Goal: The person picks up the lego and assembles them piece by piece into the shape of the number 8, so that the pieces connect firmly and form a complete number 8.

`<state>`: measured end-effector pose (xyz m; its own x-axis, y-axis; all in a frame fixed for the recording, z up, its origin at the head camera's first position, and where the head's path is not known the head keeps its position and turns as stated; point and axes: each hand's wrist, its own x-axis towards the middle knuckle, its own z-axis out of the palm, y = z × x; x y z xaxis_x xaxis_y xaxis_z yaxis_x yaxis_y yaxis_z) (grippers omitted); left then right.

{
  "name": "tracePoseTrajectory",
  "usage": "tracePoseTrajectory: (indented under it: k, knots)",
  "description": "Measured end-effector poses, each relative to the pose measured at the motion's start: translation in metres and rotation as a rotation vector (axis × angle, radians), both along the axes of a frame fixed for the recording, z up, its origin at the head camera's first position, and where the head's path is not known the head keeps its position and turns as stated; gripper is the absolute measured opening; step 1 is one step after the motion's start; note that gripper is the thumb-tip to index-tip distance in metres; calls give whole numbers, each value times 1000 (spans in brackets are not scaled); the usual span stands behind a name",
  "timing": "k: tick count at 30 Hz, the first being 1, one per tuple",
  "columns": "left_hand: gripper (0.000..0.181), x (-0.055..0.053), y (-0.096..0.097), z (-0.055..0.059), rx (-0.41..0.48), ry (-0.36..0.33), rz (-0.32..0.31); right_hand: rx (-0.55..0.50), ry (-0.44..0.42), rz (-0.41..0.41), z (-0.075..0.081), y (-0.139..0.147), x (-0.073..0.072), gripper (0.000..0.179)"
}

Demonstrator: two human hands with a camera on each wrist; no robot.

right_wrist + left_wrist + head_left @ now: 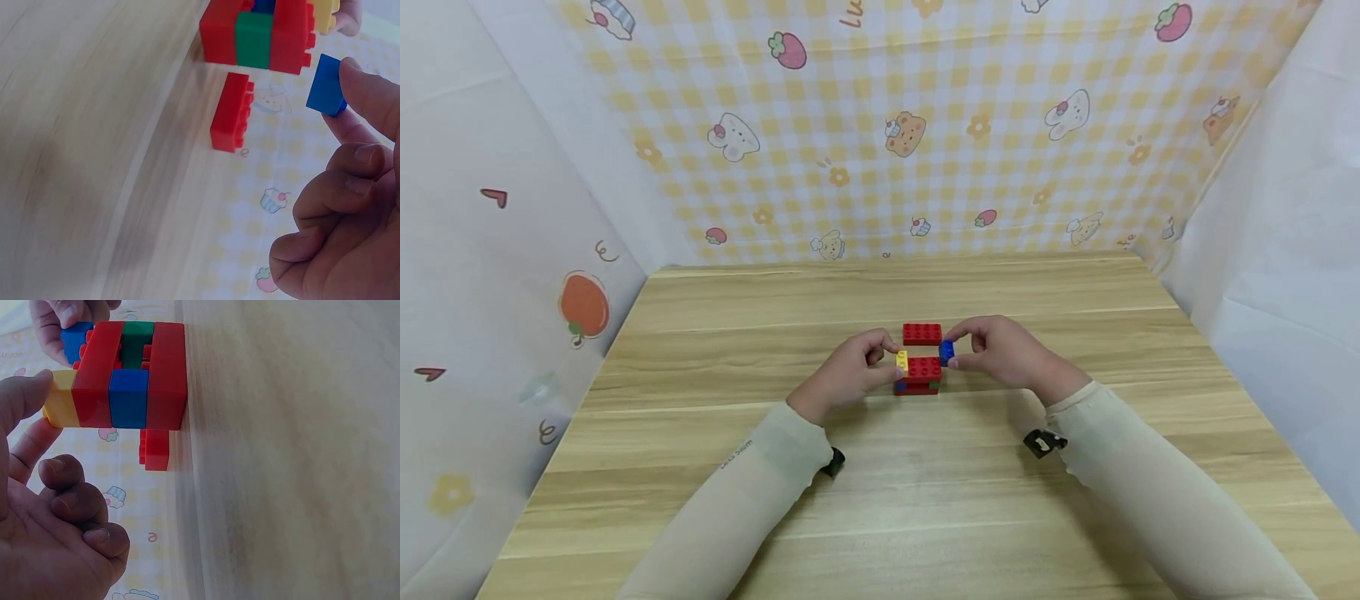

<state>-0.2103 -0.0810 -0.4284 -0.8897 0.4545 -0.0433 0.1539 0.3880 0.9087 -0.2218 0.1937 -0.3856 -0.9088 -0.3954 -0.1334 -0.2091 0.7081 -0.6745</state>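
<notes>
My left hand [854,369] pinches a yellow brick [62,399] between thumb and forefinger. That brick sits at the left end of the upper red brick [922,367] in a small stack. Between the stack's upper red brick and its lower red brick [167,375] stand a blue brick [129,398] at the left end and a green brick [252,40] at the right end. With thumb and forefinger my right hand [1003,354] holds another blue brick [327,85], apart from the stack and just right of its top.
A loose red brick [922,334] lies on the wooden table [760,308] behind the stack. Patterned cloth [865,183] hangs at the table's back edge, and white sheets stand on both sides.
</notes>
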Motion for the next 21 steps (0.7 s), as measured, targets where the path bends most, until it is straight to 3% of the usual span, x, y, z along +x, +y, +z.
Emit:
tracePoseTrajectory:
  k: [21]
  knots:
    - [14, 1, 1, 1, 9, -8, 3, 2, 1, 44, 3, -15, 9, 27]
